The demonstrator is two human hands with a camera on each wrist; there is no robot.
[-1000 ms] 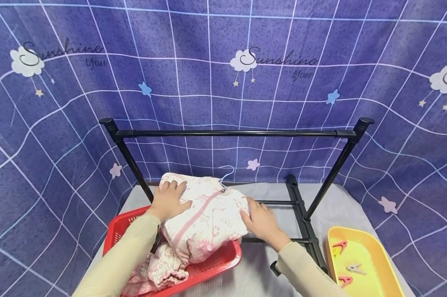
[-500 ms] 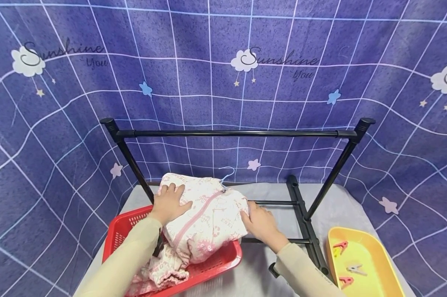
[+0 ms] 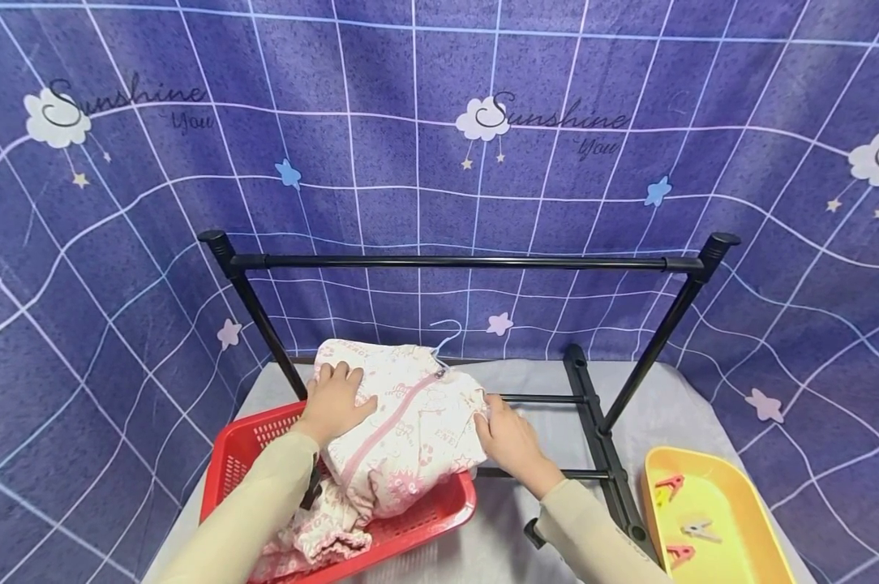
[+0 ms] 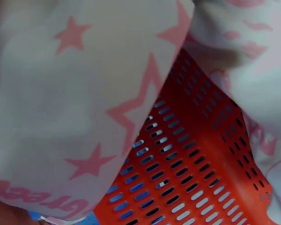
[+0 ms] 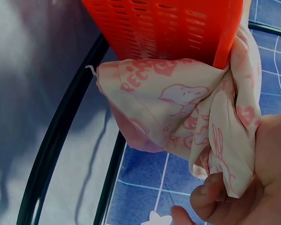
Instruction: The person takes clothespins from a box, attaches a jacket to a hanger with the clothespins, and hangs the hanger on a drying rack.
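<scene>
The left hand (image 3: 335,405) lies, fingers spread, on a pink-and-white shirt (image 3: 439,430) (a hanger (image 3: 460,328) poking out) over a red basket (image 3: 465,504); the right hand (image 3: 511,438) pinches the shirt's edge.

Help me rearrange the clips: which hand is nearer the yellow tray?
Right. The right hand holds the edge of the garment on the side toward the yellow tray; the left hand rests on the garment's opposite side, farther off.

On my remote feed I identify a long, cream fabric left sleeve (image 3: 253,507) ending at a bare left hand (image 3: 337,405), and a matching right sleeve (image 3: 589,527) ending at a bare right hand (image 3: 511,440). The right sleeve bears small dark marks (image 3: 632,553), illegible.
</scene>
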